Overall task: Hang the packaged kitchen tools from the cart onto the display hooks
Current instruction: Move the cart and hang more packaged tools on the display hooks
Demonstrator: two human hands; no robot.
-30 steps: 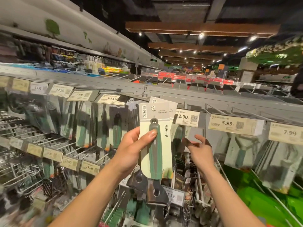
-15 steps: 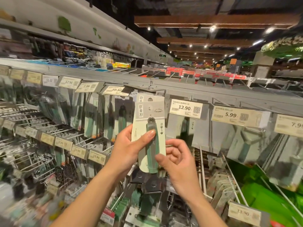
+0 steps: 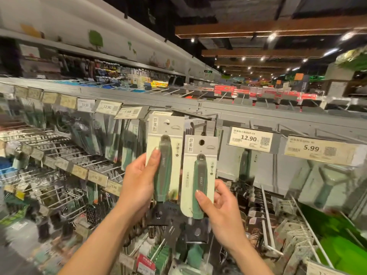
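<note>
Packaged kitchen tools (image 3: 198, 175), one card held in the grip of each hand, left hand (image 3: 137, 187) and right hand (image 3: 220, 207), are raised before the display hook (image 3: 188, 114); the small hanging hole may miss the hook tip and a card can slip.

A white paper price tag reading 12.90 (image 3: 250, 139) sits beside a yellowed tag reading 5.99 (image 3: 320, 149). Brown wooden ceiling beams (image 3: 258, 28) carry small spotlights. Blurred green goods (image 3: 337, 241), perhaps bags, lie lower right.
</note>
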